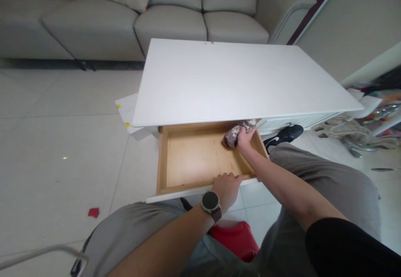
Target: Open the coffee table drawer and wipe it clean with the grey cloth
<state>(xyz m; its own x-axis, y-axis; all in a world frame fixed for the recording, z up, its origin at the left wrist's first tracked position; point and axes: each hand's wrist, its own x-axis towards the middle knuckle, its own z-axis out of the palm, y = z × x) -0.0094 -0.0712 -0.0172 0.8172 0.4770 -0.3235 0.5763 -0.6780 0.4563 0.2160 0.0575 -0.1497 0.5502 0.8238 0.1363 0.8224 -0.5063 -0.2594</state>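
A wooden drawer [188, 160] is pulled out from under the white coffee table [238, 80]. Inside it, at the far right corner, my right hand [246, 138] grips a bunched brown-and-white patterned cloth [232, 136]. The cloth lies against the drawer's inner right side and back. My left hand [226, 187], with a watch [210, 202] on its wrist, is closed over the drawer's front edge, fingertips on the inner side. Its thumb is hidden.
A grey sofa [171, 24] stands behind the table. White boxes with yellow marks [128, 110] stick out at the table's left. A red object [238, 239] lies between my legs, and a red scrap [93, 212] on the floor. Cables [354, 133] clutter the right side.
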